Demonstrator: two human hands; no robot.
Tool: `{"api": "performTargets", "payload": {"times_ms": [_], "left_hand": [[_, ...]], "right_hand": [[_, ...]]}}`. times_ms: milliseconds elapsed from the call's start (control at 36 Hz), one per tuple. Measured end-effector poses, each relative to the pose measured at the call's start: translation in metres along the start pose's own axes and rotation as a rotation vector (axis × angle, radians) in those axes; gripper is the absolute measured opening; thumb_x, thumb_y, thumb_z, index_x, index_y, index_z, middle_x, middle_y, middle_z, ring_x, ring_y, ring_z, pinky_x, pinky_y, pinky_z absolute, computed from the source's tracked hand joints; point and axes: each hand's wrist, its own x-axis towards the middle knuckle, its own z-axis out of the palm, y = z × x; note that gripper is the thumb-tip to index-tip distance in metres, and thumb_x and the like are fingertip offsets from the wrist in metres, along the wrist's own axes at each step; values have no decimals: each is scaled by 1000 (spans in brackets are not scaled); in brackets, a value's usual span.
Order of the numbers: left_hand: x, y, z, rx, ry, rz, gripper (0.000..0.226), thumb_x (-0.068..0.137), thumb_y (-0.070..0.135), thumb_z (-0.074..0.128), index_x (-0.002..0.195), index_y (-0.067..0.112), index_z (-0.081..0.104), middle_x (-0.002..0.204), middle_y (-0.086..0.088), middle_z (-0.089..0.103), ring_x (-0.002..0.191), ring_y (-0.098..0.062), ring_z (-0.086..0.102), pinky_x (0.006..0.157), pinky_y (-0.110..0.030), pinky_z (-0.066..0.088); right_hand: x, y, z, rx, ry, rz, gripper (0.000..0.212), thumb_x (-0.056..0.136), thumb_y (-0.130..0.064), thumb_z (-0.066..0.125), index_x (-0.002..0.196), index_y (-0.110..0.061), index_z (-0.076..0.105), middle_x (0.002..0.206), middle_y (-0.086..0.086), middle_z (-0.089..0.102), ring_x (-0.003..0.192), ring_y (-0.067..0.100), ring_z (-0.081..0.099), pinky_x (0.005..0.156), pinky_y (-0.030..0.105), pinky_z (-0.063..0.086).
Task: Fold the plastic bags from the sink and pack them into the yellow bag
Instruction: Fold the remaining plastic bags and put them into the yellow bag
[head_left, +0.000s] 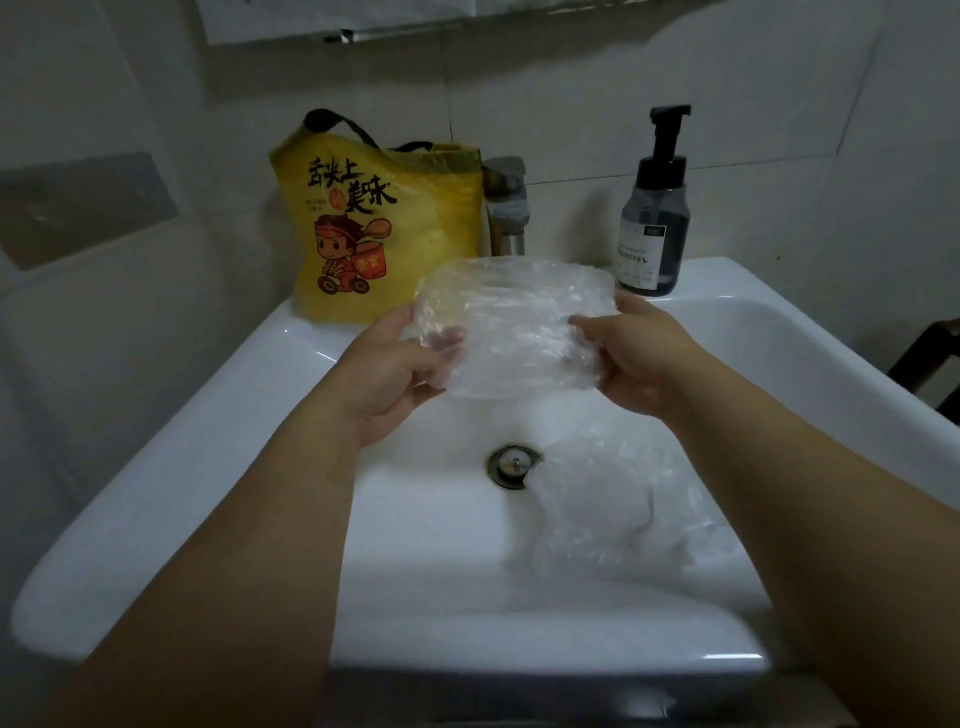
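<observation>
You are gripping a clear plastic bag (519, 322) by its ends, left hand (395, 364) and right hand (639, 358), over the sink (156, 467). A crumpled bag (623, 499) is lying inside at the right, and the yellow bag (363, 234) is standing on its back-left corner.

A single wide-angle camera on the person's head stands at the near edge of the white sink (156, 447) and looks forward and steeply down into the basin, so close that the left forearm (270, 545) and right forearm (779, 493) run in from the bottom corners. It faces the far tiled wall (571, 104), with the yellow bag (363, 234) far left, the faucet (506, 208) at centre and a pump bottle (654, 228) far right; straight edges bow outward.
</observation>
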Motion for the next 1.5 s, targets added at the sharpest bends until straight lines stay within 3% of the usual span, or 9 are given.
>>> {"api": "performTargets", "payload": {"times_ms": [167, 417, 611, 861, 972, 1111, 1278, 1361, 1500], "left_hand": [[1, 5, -1, -283, 40, -79, 25, 90, 15, 60, 115, 13, 56, 92, -3, 65, 78, -14, 66, 73, -30, 54], [10, -2, -1, -5, 302, 169, 27, 97, 5, 53, 101, 32, 52, 87, 2, 66, 68, -6, 57, 63, -26, 42], [11, -2, 2, 73, 213, 191, 19, 94, 7, 59, 89, 25, 65, 88, 6, 63, 65, -2, 56, 61, -14, 47], [14, 1, -8, 351, 275, 293, 43, 78, 9, 78, 117, 21, 63, 102, 12, 56, 94, 0, 55, 77, -8, 45], [15, -1, -10, 554, 314, 318, 35, 76, 15, 81, 106, 20, 65, 85, 12, 52, 74, -1, 51, 63, 2, 39], [17, -3, -13, 684, 336, 329, 16, 80, 22, 78, 85, 17, 64, 73, 8, 53, 69, -5, 49, 59, -7, 39], [16, 1, -9, 356, 312, 279, 13, 93, 22, 64, 92, 9, 63, 86, 11, 63, 79, 4, 57, 70, 1, 41], [18, 3, -7, 147, 227, 240, 12, 96, 20, 59, 86, 15, 60, 97, -8, 66, 96, -20, 63, 94, -30, 51], [16, 3, -2, 199, 235, 272, 21, 97, 22, 57, 78, 14, 50, 61, 7, 54, 53, -4, 50, 64, -24, 55]], "right_hand": [[-6, 1, 2, -52, -25, 3, 65, 90, 0, 59, 147, -16, 32, 121, 15, 62, 91, 23, 69, 71, 33, 59], [-12, -6, 11, 4, -106, -55, 61, 100, -40, 43, 149, -47, 7, 136, 18, 51, 101, 33, 65, 87, 47, 53], [-11, -6, 12, -125, -131, -88, 32, 94, -6, 55, 124, -15, 59, 109, 6, 65, 84, 18, 62, 83, 33, 54], [5, -7, 2, -621, -155, -30, 73, 79, 14, 64, 141, -18, 43, 136, 14, 44, 105, 29, 57, 79, 28, 51], [9, -8, 2, -891, -106, -73, 64, 83, 3, 66, 140, -17, 45, 120, 11, 53, 90, 21, 58, 71, 22, 51], [13, -6, -2, -1110, -8, -109, 45, 94, -17, 59, 136, -9, 47, 121, 11, 55, 105, 27, 56, 98, 40, 48], [10, -5, 3, -714, 43, -118, 36, 95, -22, 54, 128, -8, 51, 118, 13, 58, 103, 28, 58, 90, 37, 47], [2, -8, 11, -303, 69, -131, 9, 96, -15, 52, 102, -10, 57, 107, 14, 59, 97, 24, 59, 100, 44, 46], [-4, -17, 14, -26, 163, -257, 18, 97, -10, 48, 80, -17, 49, 89, 4, 55, 83, 20, 59, 96, 42, 48]]}}
